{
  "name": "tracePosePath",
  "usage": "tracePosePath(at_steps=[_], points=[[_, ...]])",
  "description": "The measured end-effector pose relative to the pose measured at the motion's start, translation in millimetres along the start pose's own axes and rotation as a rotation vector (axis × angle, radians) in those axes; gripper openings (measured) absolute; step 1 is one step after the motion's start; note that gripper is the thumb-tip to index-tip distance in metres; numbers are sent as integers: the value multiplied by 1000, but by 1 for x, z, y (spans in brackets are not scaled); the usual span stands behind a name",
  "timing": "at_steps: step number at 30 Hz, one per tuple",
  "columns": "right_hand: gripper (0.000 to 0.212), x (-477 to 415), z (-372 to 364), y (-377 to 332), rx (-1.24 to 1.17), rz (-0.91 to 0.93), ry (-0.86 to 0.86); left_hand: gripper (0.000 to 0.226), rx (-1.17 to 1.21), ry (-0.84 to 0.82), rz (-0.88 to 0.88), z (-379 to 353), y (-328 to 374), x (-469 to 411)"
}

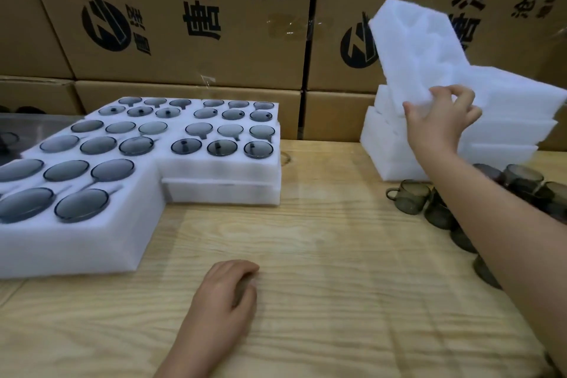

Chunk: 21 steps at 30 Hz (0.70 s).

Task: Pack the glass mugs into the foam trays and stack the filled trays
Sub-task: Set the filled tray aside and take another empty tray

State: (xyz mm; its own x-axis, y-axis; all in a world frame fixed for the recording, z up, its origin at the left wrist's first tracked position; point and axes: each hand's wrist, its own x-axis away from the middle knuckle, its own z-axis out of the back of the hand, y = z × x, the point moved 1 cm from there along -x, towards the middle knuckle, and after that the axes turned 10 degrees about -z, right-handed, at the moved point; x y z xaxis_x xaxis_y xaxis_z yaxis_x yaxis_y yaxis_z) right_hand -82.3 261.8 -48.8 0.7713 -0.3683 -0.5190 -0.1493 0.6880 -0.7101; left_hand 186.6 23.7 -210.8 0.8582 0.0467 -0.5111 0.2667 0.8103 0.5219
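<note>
— Glass mugs [406,198], where?
— A loose bunch stands on the right side of the wooden table [337,254]. Upright, smoky tint, partly hidden behind the right forearm. More of them sit in the pockets of the filled trays [92,242] on the left.
— How many filled trays?
— Several, side by side. Can't give a count, the left edge cuts them off. The one nearest the middle lies on top of a bottom tray [221,192].
— Right hand?
— Right hand [438,122] grips the lower edge of a white foam tray [420,49], thumb on the near face, fingers curled round the edge. That tray is tilted, with its far end raised high. Its lower end is at the top of the stack of empty trays [506,132], back right of the table, just behind the loose mugs.
— Anything in the held tray?
— Can't tell, its pockets are washed out.
— Left hand?
— Left hand [224,294] rests palm down on the table, front middle, fingers loosely curled, holding nothing. It is well apart from both the mugs and the trays.
— Background?
— Cardboard boxes [184,24] with black print, stacked right behind the table.
</note>
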Motion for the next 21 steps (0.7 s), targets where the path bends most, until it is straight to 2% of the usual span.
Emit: tracePosePath(at_steps=[4, 7, 11, 15, 18, 21], points=[[33, 94, 37, -6, -259, 71, -16, 20, -2, 20, 57, -1, 1, 1], [33, 168, 69, 6, -371, 54, -70, 20, 115, 122, 198, 2, 4, 5], [29, 238, 103, 37, -366, 112, -261, 19, 380, 382, 415, 11, 8, 14], [49, 274, 127, 81, -280, 162, -481, 19, 729, 597, 557, 16, 16, 31], [53, 287, 132, 98, -238, 131, -581, 22, 788, 564, 521, 19, 21, 42], [48, 285, 129, 101, -242, 138, -600, 39, 835, 368, 409, 18, 30, 48]])
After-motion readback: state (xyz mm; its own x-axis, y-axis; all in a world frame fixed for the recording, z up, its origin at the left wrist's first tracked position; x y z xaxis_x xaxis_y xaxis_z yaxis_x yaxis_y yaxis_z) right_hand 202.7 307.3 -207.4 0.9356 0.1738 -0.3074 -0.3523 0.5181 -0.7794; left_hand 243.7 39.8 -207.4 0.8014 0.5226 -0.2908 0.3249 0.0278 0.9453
